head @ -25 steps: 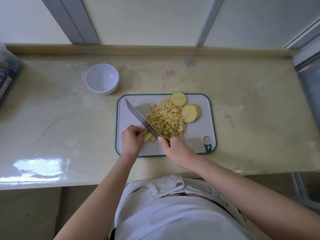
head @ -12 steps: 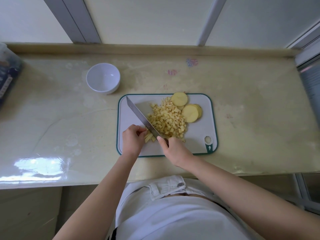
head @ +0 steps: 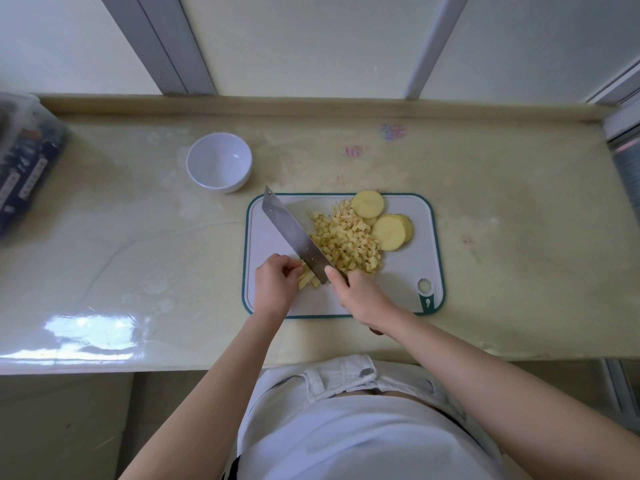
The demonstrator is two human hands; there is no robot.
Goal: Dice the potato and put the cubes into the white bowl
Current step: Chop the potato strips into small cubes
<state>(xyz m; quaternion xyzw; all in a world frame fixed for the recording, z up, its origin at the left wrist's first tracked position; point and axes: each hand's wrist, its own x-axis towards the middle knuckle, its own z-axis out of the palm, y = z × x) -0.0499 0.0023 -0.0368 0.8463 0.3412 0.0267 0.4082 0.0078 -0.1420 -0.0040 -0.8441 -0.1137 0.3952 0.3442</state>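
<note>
A white cutting board with a green rim (head: 408,271) lies on the counter. On it sits a heap of small potato cubes (head: 346,242), with round potato slices (head: 389,232) at its far right. My left hand (head: 275,284) pinches a bunch of potato strips (head: 308,279) near the board's front left. My right hand (head: 360,294) grips the handle of a cleaver (head: 294,233), whose blade runs diagonally up-left, its heel right beside the strips. The white bowl (head: 219,161) stands empty beyond the board's far left corner.
A clear plastic box with dark packets (head: 24,161) sits at the counter's left edge. A raised ledge and window frames run along the back. The glossy counter (head: 138,254) stretches left and right of the board. A metal fixture (head: 627,161) borders the right end.
The cleaver's blade has tipped up, showing more of its flat side, its tip now over the board's far edge. My left hand still holds the strips in the same place.
</note>
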